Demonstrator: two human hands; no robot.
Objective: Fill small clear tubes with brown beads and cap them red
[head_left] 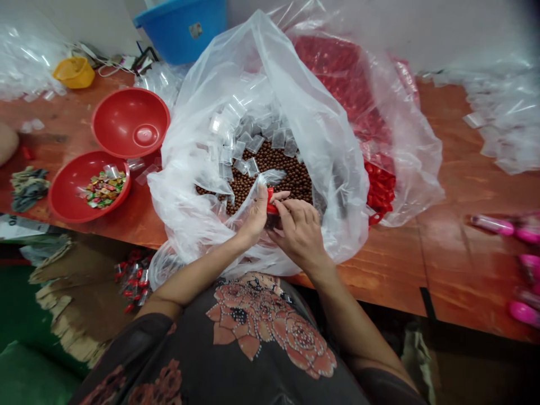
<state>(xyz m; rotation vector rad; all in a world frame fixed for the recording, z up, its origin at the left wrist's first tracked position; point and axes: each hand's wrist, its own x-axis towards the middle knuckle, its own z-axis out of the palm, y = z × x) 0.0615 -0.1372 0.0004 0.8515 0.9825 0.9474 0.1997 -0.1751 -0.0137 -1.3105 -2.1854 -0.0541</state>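
Both hands meet over the near edge of a big clear plastic bag (pixel 337 185). My left hand (pixel 254 216) is closed around a small container with a red cap (pixel 270 194). Fingers of my right hand (pixel 300 228) press on the red part from the right side. The container's body is mostly hidden by the fingers and looks dark. Inside the bag, just beyond the hands, lie many small brown balls (pixel 295 177), with a heap of clear plastic containers (pixel 240 126) behind them.
Red caps (pixel 379 191) fill another bag on the right. On the left are two red bowls (pixel 130 121), the nearer holding wrapped sweets (pixel 105 188). A blue tub (pixel 185 34) stands behind. Pink-capped tubes (pixel 491 225) lie far right. Red-capped containers (pixel 135 278) sit below the table's edge.
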